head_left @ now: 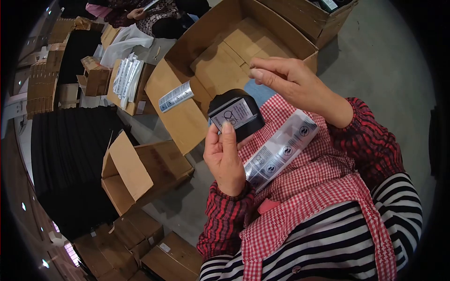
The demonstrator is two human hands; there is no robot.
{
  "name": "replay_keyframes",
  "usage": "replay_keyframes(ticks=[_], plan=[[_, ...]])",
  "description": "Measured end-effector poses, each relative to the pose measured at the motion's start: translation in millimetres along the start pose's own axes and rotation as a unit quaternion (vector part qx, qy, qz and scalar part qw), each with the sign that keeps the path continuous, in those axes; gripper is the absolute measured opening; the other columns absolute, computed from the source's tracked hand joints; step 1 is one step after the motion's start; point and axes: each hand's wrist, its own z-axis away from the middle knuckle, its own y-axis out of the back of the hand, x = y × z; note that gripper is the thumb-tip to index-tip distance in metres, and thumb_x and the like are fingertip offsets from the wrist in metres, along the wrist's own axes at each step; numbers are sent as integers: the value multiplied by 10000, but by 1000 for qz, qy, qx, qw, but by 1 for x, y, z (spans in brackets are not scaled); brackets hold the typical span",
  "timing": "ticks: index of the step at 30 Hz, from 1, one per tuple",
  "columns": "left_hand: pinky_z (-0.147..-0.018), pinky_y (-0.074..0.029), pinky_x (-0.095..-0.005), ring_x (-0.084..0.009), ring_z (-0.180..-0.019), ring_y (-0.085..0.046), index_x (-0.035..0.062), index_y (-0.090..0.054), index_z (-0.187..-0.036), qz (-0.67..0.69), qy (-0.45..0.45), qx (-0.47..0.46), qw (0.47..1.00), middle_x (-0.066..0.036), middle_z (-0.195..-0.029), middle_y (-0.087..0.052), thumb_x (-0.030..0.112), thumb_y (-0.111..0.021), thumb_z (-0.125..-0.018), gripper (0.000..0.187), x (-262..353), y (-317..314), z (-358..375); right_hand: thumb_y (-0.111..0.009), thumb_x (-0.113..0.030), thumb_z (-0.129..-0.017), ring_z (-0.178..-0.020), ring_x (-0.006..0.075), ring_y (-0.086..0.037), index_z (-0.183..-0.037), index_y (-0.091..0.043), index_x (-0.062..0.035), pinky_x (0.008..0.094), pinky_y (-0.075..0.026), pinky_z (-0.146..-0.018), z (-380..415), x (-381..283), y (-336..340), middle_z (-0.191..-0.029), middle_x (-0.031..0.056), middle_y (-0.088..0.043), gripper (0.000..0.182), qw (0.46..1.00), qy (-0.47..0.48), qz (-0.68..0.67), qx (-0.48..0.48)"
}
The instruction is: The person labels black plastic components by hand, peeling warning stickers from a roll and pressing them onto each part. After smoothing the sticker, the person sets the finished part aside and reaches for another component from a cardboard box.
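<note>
My left hand (226,161) grips a black plastic part (256,122), its thumb resting on the lower edge of a silver warning label (233,115) on the part's face. Up and to the right, my right hand (295,84) hovers apart from the part, thumb and fingertips pinched together. Whether anything small is between those fingertips cannot be made out. Across my lap, on a red-and-white checked apron (318,189), lies a strip of silver labels (283,149) with round symbols and printed panels.
A large open carton (176,122) stands before me, with another silver label strip (176,96) on its flap. Smaller cartons (161,164) and a stack of black material (70,164) are at left. Flat silver strips (127,79) lie on a box. Another person (159,21) sits at the top.
</note>
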Motion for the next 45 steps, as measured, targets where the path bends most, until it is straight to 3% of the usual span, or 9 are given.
replay_keyframes(ticks=[18, 21, 25, 30, 31, 37, 39, 41, 45], plan=[[-734, -588, -287, -162, -917, -646, -25, -504, -1185, 60, 58, -41, 996, -103, -1074, -618, 187, -447, -986, 296, -3, -1, -7, -650, -270, -880, -932, 154, -549, -1225, -537, 18, 273, -454, -782, -4, 29, -25, -1040, 99, -583, 463, 957, -82, -230, -158], [-728, -584, -273, -160, -930, -643, -27, -493, -1192, 41, 61, -59, 996, -109, -1080, -614, 200, -443, -988, 309, -8, 0, -13, -670, -303, -868, -959, 149, -550, -1235, -532, 19, 267, -450, -802, -3, 16, -22, -1063, 84, -575, 507, 988, 27, -27, -150], [-787, -549, -281, -190, -992, -623, -17, -459, -1247, 3, 102, -18, 995, -139, -1125, -595, 238, -450, -988, 363, -9, 3, -18, -678, -313, -861, -983, 137, -544, -1271, -510, 27, 264, -450, -834, -12, 41, -12, -1088, 75, -598, 560, 987, -16, -54, -149], [-907, -476, -304, -222, -1065, -590, -8, -476, -1259, -91, 155, -50, 982, -166, -1191, -574, 238, -470, -987, 367, -17, 28, -26, -544, -342, -933, -899, 151, -616, -1136, -599, -25, 260, -517, -711, -67, 113, 107, -987, 77, -649, 380, 936, -203, -287, 8], [-907, -476, -304, -222, -1065, -590, -8, -476, -1259, -85, 158, -53, 982, -166, -1191, -574, 238, -470, -987, 367, -22, 32, -26, -508, -332, -952, -958, 178, -628, -1187, -550, -5, 273, -543, -747, -72, 93, 117, -1015, 118, -656, 405, 897, -161, -377, 165], [-922, -443, -270, -161, -1080, -557, -17, -473, -1271, -231, 192, -154, 941, -105, -1196, -575, 155, -535, -957, 363, -40, 48, -18, -541, -279, -946, -998, 168, -624, -1260, -493, 7, 272, -530, -824, -78, 139, 143, -1088, 119, -645, 428, 933, -135, -319, 96], [-750, -485, -255, -107, -862, -531, 6, -462, -1298, -274, 140, -255, 917, -69, -1074, -568, 177, -666, -874, 501, -41, 46, -12, -544, -270, -947, -1002, 163, -622, -1270, -486, 11, 268, -522, -838, -67, 147, 121, -1104, 113, -640, 432, 945, -174, -271, 51], [-791, -495, -296, -174, -927, -570, 9, -431, -1323, -295, 225, -255, 893, -105, -1123, -566, 167, -757, -781, 652, -36, 40, -8, -546, -261, -948, -1006, 157, -620, -1280, -479, 15, 264, -513, -851, -56, 152, 101, -1120, 107, -634, 437, 953, -204, -224, 4], [-956, -459, -335, -225, -1127, -542, 18, -392, -1344, -391, 124, -327, 852, -154, -1178, -555, 79, -818, -673, 797, -52, 45, -11, -582, -217, -928, -1009, 132, -610, -1228, -542, 12, 252, -501, -836, -34, 119, 48, -1113, 87, -640, 378, 970, -168, -103, -144]])
